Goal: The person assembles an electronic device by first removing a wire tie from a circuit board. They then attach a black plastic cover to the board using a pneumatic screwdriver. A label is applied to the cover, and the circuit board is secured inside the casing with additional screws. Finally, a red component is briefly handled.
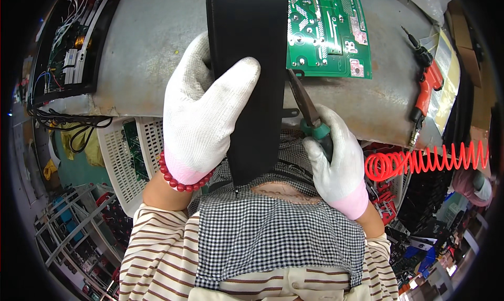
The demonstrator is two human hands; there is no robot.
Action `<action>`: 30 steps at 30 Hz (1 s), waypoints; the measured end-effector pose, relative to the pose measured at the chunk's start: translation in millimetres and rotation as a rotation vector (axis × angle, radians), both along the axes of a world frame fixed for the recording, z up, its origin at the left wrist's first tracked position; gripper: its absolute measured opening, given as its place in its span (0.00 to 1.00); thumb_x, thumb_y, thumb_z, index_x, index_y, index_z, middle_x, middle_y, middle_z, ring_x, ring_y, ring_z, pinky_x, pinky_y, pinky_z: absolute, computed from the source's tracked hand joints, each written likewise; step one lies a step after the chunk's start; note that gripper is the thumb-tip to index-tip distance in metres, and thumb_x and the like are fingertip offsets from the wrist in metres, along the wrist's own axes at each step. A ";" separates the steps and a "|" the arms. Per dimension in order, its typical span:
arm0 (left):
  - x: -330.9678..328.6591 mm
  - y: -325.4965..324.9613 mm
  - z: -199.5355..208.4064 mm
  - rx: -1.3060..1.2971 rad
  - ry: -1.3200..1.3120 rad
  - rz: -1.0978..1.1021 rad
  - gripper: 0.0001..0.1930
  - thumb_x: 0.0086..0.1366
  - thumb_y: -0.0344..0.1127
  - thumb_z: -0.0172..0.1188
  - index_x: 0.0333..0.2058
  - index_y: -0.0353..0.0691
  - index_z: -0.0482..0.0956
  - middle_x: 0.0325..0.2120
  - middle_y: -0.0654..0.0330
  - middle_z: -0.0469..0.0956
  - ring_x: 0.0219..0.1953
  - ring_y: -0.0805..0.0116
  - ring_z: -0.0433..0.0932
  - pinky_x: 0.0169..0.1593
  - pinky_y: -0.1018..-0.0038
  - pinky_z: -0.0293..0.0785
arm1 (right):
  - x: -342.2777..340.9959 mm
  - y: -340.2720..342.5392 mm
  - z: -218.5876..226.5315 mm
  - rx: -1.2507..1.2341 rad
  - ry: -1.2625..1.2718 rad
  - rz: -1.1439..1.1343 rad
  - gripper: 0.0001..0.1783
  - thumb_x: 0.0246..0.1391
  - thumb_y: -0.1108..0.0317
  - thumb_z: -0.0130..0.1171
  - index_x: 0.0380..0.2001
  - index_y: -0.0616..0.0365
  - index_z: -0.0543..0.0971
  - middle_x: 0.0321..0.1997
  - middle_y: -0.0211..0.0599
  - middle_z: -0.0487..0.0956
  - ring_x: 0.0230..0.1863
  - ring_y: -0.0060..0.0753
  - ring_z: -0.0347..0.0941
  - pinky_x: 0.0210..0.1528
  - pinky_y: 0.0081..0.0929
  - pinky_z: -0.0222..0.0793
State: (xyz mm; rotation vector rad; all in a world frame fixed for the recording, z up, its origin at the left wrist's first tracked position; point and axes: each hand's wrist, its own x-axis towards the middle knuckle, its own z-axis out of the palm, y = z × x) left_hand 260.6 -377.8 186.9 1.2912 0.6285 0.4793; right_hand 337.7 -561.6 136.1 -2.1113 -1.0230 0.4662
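A long black sheet-like part (257,17), probably a case or cover, stands in front of me from my lap up over the bench. My left hand (205,106), in a white glove with a pink cuff, grips it by its left side, thumb across its face. Small black tabs with holes (290,112) stick out at its right edge. My right hand (338,159), gloved alike, is closed round the green handle of a tool with a tapered dark metal end (304,99). The tool's tip is at the part's right edge; whether it touches is unclear.
On the metal bench (152,54) lie a green circuit board (336,33), a red power screwdriver (430,83) with a coiled red air hose (425,162), and an open black case with wiring (73,49). White plastic baskets (121,164) stand below at left.
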 end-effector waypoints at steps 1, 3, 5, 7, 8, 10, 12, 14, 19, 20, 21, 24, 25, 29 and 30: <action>-0.3 0.0 0.2 0.028 0.001 -0.004 0.17 0.65 0.29 0.57 0.52 0.29 0.70 0.43 0.58 0.77 0.43 0.75 0.76 0.47 0.78 0.74 | 0.6 0.0 -1.7 0.033 0.003 0.012 0.28 0.53 0.64 0.60 0.55 0.62 0.68 0.46 0.51 0.76 0.46 0.55 0.74 0.48 0.40 0.70; -1.3 0.0 0.3 0.082 0.005 -0.012 0.17 0.65 0.28 0.57 0.51 0.29 0.70 0.42 0.58 0.77 0.42 0.76 0.76 0.46 0.78 0.74 | -0.1 0.4 -5.1 0.085 0.022 0.023 0.29 0.53 0.63 0.60 0.57 0.62 0.67 0.47 0.51 0.75 0.47 0.55 0.74 0.48 0.41 0.70; -0.2 -3.6 1.6 0.120 0.011 0.051 0.18 0.62 0.31 0.61 0.50 0.31 0.73 0.40 0.58 0.79 0.40 0.73 0.79 0.43 0.77 0.76 | -2.4 1.1 -7.6 0.123 0.053 0.019 0.30 0.53 0.63 0.60 0.58 0.62 0.66 0.47 0.51 0.75 0.47 0.56 0.73 0.49 0.41 0.70; -0.5 -4.7 2.8 0.155 0.027 0.075 0.19 0.61 0.33 0.63 0.49 0.32 0.75 0.39 0.57 0.80 0.39 0.71 0.80 0.42 0.77 0.77 | -5.4 1.7 -5.3 0.092 0.021 -0.012 0.32 0.53 0.65 0.60 0.59 0.62 0.65 0.47 0.51 0.74 0.47 0.55 0.73 0.49 0.41 0.70; -1.7 -3.7 3.0 0.170 0.040 0.066 0.20 0.60 0.33 0.64 0.49 0.32 0.74 0.39 0.57 0.80 0.39 0.71 0.80 0.42 0.77 0.77 | -6.7 1.7 -3.9 0.076 0.004 -0.027 0.32 0.53 0.66 0.60 0.60 0.62 0.64 0.47 0.51 0.74 0.47 0.55 0.73 0.49 0.40 0.70; -3.5 -2.9 4.0 0.185 0.066 0.059 0.20 0.60 0.33 0.65 0.50 0.32 0.74 0.39 0.57 0.79 0.40 0.71 0.80 0.43 0.77 0.77 | -7.8 1.6 -2.0 0.051 0.021 -0.036 0.33 0.52 0.68 0.61 0.60 0.63 0.64 0.47 0.51 0.74 0.46 0.54 0.73 0.48 0.39 0.70; -3.6 -3.5 5.6 0.182 0.087 0.063 0.21 0.59 0.33 0.65 0.50 0.32 0.74 0.40 0.56 0.79 0.40 0.70 0.80 0.45 0.76 0.77 | -8.1 1.3 -0.5 0.046 0.038 -0.047 0.34 0.51 0.70 0.61 0.61 0.63 0.63 0.46 0.51 0.74 0.45 0.54 0.74 0.47 0.38 0.71; -1.5 -5.9 7.1 0.175 0.098 0.075 0.22 0.58 0.33 0.66 0.50 0.32 0.74 0.40 0.56 0.79 0.41 0.70 0.79 0.46 0.76 0.77 | -7.6 0.5 0.4 0.059 0.054 -0.057 0.35 0.50 0.72 0.62 0.62 0.63 0.63 0.46 0.51 0.74 0.44 0.53 0.74 0.46 0.37 0.71; -2.7 -7.2 8.6 0.156 0.070 0.111 0.23 0.57 0.33 0.67 0.50 0.32 0.74 0.40 0.56 0.79 0.41 0.70 0.80 0.46 0.75 0.77 | -9.8 -0.2 -2.4 0.073 -0.009 -0.080 0.38 0.50 0.73 0.62 0.64 0.63 0.60 0.48 0.53 0.74 0.45 0.53 0.76 0.46 0.37 0.72; -3.5 -6.6 8.7 0.169 0.078 0.108 0.23 0.57 0.34 0.67 0.50 0.32 0.74 0.40 0.56 0.79 0.41 0.69 0.80 0.46 0.75 0.77 | -9.5 -0.7 -3.1 0.069 -0.020 -0.086 0.39 0.50 0.73 0.62 0.64 0.63 0.60 0.49 0.53 0.74 0.46 0.53 0.76 0.46 0.37 0.73; -3.8 -6.4 8.6 0.174 0.086 0.108 0.23 0.57 0.34 0.67 0.50 0.32 0.74 0.40 0.56 0.79 0.41 0.69 0.80 0.46 0.74 0.77 | -9.6 -1.0 -3.0 0.071 -0.009 -0.079 0.39 0.50 0.73 0.62 0.65 0.62 0.60 0.50 0.54 0.74 0.46 0.53 0.76 0.46 0.37 0.73; -3.5 -6.4 8.3 0.177 0.100 0.111 0.23 0.57 0.34 0.67 0.50 0.33 0.74 0.40 0.55 0.79 0.41 0.69 0.80 0.46 0.74 0.77 | -10.2 -1.4 -2.1 0.066 0.008 -0.064 0.40 0.49 0.73 0.62 0.65 0.62 0.59 0.50 0.54 0.73 0.47 0.53 0.76 0.46 0.36 0.73; -3.3 -6.2 7.9 0.180 0.099 0.111 0.23 0.57 0.34 0.67 0.50 0.33 0.74 0.40 0.55 0.79 0.41 0.68 0.80 0.46 0.73 0.77 | -10.4 -1.5 -1.9 0.057 0.003 -0.065 0.39 0.49 0.73 0.63 0.65 0.62 0.59 0.50 0.54 0.74 0.46 0.53 0.76 0.46 0.37 0.73; -4.5 -5.8 5.9 0.191 0.097 0.107 0.23 0.57 0.34 0.67 0.51 0.33 0.75 0.40 0.55 0.79 0.41 0.68 0.80 0.47 0.73 0.77 | -9.9 -0.5 -0.7 0.054 -0.018 -0.058 0.39 0.48 0.73 0.63 0.64 0.62 0.60 0.46 0.52 0.74 0.43 0.54 0.75 0.43 0.38 0.73; -4.5 -5.8 6.3 0.190 0.094 0.102 0.23 0.58 0.35 0.66 0.51 0.33 0.75 0.40 0.55 0.79 0.41 0.68 0.80 0.47 0.73 0.77 | -9.9 -0.2 0.0 0.048 -0.017 -0.061 0.38 0.48 0.73 0.63 0.63 0.62 0.61 0.45 0.51 0.74 0.42 0.53 0.75 0.42 0.38 0.73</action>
